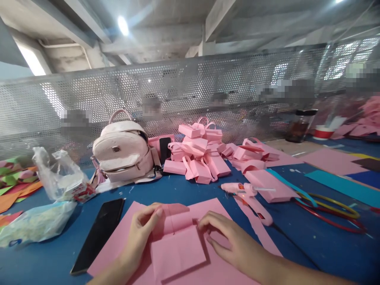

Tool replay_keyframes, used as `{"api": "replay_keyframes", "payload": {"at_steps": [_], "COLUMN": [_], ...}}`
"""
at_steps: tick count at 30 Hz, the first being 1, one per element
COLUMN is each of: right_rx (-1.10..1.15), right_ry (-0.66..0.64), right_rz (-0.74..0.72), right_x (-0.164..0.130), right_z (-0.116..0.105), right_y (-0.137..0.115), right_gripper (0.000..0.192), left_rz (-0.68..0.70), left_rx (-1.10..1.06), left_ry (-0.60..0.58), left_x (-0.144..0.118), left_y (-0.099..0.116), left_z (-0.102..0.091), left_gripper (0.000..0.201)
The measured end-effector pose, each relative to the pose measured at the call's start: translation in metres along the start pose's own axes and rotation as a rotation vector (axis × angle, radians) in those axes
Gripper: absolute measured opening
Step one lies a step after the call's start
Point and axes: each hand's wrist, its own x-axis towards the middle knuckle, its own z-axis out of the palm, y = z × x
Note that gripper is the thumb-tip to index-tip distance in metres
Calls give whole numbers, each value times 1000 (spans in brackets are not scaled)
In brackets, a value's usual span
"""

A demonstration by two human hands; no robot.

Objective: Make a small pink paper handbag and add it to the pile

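A: What's on the blue counter?

B: Going big to small: white backpack at back, pile of finished pink paper bags w/ handles, black phone at left, pink glue gun at right.

A: And hands?

B: Both on a folded pink paper piece lying on a pink sheet, front centre. Left hand pinches its top-left flap; right hand flat, fingers spread, pressing right edge. Looks like creasing. Next prob. needs firm, even pressure along the fold.
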Motion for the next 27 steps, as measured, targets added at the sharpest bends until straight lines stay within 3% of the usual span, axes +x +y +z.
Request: {"api": "replay_keyframes", "payload": {"at_steps": [5,9,12,15,19,23,27], "right_rx": [-10,-15,-65,-182,-283,-284,-241], "right_ry": [12,43,102,165,304,514,387], "right_rz": [-13,-74,-74,77,280,304,356], "right_x": [0,4,1,-18,-61,-87,-74], "right_z": [0,-5,-23,-53,-91,-112,-114], "right_y": [-1,-8,-17,-18,3,29,43], "right_gripper": [32,31,20,17,33,28,41], "left_rz": [39,52,53,50,46,81,143], "left_rx": [82,132,139,145,135,186,232], "left_ry": [-98,-54,-21,-11,5,-13,-23], "left_x": [-1,-1,-1,-2,-2,-1,-3], "left_y": [4,4,3,2,2,3,4], "left_z": [1,0,-3,-4,-3,0,0], "left_gripper": [35,34,32,31,31,30,31]}}
